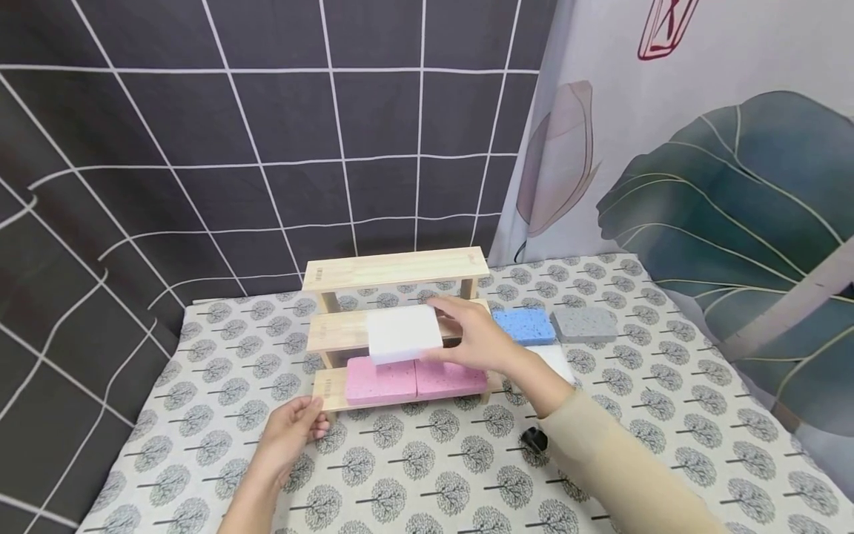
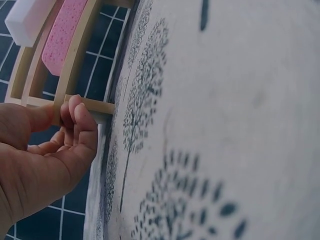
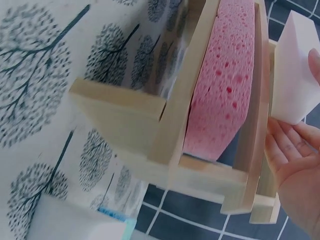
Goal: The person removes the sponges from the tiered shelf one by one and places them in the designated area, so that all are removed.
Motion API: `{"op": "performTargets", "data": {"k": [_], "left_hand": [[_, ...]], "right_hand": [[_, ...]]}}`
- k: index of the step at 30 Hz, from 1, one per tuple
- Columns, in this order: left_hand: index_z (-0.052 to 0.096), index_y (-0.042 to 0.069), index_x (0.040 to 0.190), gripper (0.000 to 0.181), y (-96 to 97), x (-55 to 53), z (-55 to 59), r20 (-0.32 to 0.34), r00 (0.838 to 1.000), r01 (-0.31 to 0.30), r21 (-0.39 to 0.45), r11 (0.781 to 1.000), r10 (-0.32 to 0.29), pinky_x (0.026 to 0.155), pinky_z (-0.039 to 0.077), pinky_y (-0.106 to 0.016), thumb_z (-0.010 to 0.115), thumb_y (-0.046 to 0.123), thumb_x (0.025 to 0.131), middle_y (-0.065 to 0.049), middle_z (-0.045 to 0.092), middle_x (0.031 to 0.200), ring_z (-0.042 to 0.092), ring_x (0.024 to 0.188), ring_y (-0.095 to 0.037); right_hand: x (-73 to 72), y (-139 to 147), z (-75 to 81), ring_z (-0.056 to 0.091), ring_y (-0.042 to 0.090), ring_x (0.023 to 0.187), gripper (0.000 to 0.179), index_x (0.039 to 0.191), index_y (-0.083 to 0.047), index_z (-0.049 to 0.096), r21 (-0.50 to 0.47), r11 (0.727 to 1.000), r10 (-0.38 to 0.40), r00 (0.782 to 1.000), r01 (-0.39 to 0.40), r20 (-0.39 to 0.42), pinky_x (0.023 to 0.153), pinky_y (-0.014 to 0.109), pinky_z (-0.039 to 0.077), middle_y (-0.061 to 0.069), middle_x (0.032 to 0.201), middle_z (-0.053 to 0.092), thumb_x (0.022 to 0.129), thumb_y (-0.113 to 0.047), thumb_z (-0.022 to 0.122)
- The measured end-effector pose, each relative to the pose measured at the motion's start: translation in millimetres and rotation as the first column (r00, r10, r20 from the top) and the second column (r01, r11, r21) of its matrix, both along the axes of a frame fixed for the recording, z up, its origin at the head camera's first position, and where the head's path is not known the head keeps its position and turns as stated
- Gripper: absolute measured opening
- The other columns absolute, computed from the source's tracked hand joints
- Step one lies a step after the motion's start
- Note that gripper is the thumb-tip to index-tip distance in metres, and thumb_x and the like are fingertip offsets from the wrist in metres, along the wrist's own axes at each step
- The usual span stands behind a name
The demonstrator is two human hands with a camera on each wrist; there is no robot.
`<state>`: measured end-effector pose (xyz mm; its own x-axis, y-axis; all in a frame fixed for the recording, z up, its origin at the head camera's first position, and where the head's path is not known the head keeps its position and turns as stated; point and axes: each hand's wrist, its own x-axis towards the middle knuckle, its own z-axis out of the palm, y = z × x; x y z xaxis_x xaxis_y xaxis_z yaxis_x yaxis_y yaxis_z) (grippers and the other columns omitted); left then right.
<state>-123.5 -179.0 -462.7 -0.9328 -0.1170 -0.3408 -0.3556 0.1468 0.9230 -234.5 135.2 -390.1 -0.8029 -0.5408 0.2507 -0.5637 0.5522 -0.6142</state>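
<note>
The right hand (image 1: pixel 477 337), spread, grips the white sponge (image 1: pixel 402 331) — probably light, soft, best held by opposite edges. The left hand (image 1: pixel 287 430) pinches the rack (image 1: pixel 394 269).

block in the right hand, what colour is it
The block is white, seen best in the head view.

Gridded backdrop (image 1: pixel 280 115) behind tree-print tablecloth (image 1: pixel 407 486)

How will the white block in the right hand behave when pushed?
The white block is probably stiff rather than floppy: its edges look straight in the right hand. It's likely light for its size, since that one hand holds it near one end. Its flat faces suggest it would slide, not roll.
</note>
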Motion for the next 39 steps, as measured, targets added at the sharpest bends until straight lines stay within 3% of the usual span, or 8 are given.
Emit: {"op": "performTargets", "data": {"k": [5,13,20,27,39], "left_hand": [[0.050,-0.015,0.130,0.038,0.5,0.9,0.9,-0.009,1.000,0.006,-0.003,1.000,-0.006,0.074,0.059,-0.022,0.050,0.014,0.107,-0.012,0.064,0.096,0.063,0.083,-0.018],[0.051,-0.014,0.130,0.037,1.3,1.4,0.4,0.005,1.000,-0.001,-0.015,1.000,0.001,0.074,0.058,-0.022,0.049,0.015,0.107,-0.012,0.064,0.097,0.063,0.084,-0.018],[0.051,-0.014,0.129,0.036,1.4,0.5,0.6,-0.004,1.000,0.003,-0.015,1.000,-0.003,0.074,0.058,-0.021,0.049,0.014,0.107,-0.013,0.064,0.097,0.063,0.083,-0.018],[0.050,-0.014,0.131,0.037,1.2,1.4,1.4,0.002,1.000,0.002,-0.018,1.000,-0.002,0.074,0.058,-0.021,0.048,0.014,0.107,-0.013,0.064,0.097,0.063,0.084,-0.018],[0.049,-0.015,0.132,0.038,0.2,0.7,1.0,0.006,1.000,0.001,-0.016,1.000,-0.001,0.074,0.058,-0.021,0.049,0.014,0.107,-0.013,0.064,0.098,0.064,0.084,-0.018]], "right_hand": [[4.8,10.4,-1.2,0.062,0.027,0.121,0.090,0.146,-0.006,0.050,-0.067,0.997,0.029,0.998,-0.025,0.061,0.107,0.045,0.048,0.010,0.145,0.054,0.072,-0.034,0.093],[10.9,25.7,-1.2,0.063,0.029,0.121,0.093,0.147,-0.005,0.048,-0.081,0.996,0.031,0.994,-0.022,0.106,0.101,0.041,0.053,0.010,0.144,0.055,0.072,-0.039,0.092],[13.8,45.5,-1.7,0.058,0.029,0.124,0.087,0.146,-0.008,0.052,0.002,1.000,-0.012,1.000,0.012,0.008,0.105,0.057,0.047,0.009,0.143,0.057,0.075,-0.041,0.089],[15.6,60.1,-7.0,0.063,0.026,0.116,0.084,0.145,-0.006,0.052,-0.013,1.000,-0.026,0.999,0.025,-0.021,0.103,0.055,0.049,0.010,0.137,0.060,0.075,-0.035,0.089],[15.7,79.3,-10.7,0.057,0.034,0.126,0.083,0.144,-0.008,0.053,-0.049,0.997,-0.063,0.997,0.060,-0.053,0.104,0.060,0.047,0.012,0.142,0.058,0.074,-0.033,0.091]]}}
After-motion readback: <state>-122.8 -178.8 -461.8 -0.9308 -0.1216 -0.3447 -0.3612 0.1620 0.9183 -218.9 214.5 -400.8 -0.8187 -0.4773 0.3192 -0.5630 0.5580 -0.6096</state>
